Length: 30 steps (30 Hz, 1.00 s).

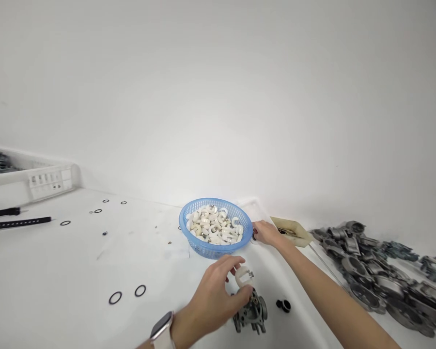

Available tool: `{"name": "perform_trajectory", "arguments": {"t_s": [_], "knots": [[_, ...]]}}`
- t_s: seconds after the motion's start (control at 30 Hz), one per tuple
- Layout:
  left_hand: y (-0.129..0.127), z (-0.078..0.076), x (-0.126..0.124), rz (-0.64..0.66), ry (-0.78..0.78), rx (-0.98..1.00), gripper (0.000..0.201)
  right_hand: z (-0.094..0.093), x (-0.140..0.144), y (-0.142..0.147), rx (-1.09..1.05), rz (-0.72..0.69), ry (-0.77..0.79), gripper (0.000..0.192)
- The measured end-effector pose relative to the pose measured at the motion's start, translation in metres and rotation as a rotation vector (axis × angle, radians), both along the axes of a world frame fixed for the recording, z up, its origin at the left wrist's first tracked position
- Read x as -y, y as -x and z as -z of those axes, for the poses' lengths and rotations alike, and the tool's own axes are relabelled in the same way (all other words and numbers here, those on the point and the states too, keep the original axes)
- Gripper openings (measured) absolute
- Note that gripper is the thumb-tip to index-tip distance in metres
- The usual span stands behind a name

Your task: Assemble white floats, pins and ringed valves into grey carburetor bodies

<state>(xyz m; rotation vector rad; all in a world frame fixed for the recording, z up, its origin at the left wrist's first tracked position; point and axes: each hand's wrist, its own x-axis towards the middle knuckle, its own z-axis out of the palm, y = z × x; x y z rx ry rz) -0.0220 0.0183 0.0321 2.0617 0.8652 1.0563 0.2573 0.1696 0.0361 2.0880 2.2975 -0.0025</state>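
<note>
White C-shaped part (239, 278) gripped by left hand (218, 286) at metal body (253, 314), lower centre; right hand (267, 233) beside blue basket (211, 250), grip unclear.

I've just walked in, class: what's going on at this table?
A person's left hand holds a white C-shaped piece just over a metal part. The right hand is beside a blue basket of similar white pieces; whatever its fingertips grasp is too small to tell. Metal castings lie piled to the right.
</note>
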Motion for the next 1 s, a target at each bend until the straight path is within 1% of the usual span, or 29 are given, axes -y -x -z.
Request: {"name": "perform_trajectory", "arguments": {"t_s": [0.13, 0.2, 0.3, 0.43, 0.63, 0.73, 0.87, 0.93, 1.0], "knots": [[0.005, -0.005, 0.002, 0.103, -0.066, -0.106, 0.029, -0.001, -0.001, -0.004, 0.018, 0.025, -0.027, 0.028], [0.005, -0.005, 0.003, 0.141, -0.074, -0.179, 0.031, -0.002, 0.0, -0.006, 0.016, 0.032, -0.055, 0.028], [0.004, -0.002, 0.002, 0.157, -0.085, -0.259, 0.032, -0.002, 0.003, -0.009, -0.004, 0.035, -0.114, 0.029], [0.002, 0.001, 0.002, 0.188, -0.107, -0.289, 0.034, -0.002, 0.007, -0.013, -0.051, 0.048, -0.189, 0.034], [0.002, -0.004, 0.004, 0.182, -0.119, -0.306, 0.031, -0.002, 0.012, -0.014, -0.14, 0.047, -0.216, 0.034], [0.002, -0.005, 0.006, 0.179, -0.134, -0.307, 0.031, -0.006, 0.012, -0.011, -0.211, 0.041, -0.215, 0.033], [0.002, -0.003, 0.006, 0.173, -0.171, -0.316, 0.034, -0.017, 0.016, -0.01, -0.367, 0.041, -0.226, 0.032], [0.002, -0.001, 0.005, 0.167, -0.183, -0.322, 0.033, -0.022, 0.027, -0.013, -0.482, 0.039, -0.224, 0.032], [0.002, 0.001, 0.004, 0.159, -0.185, -0.321, 0.03, -0.026, 0.047, -0.017, -0.618, 0.029, -0.196, 0.036]]}}
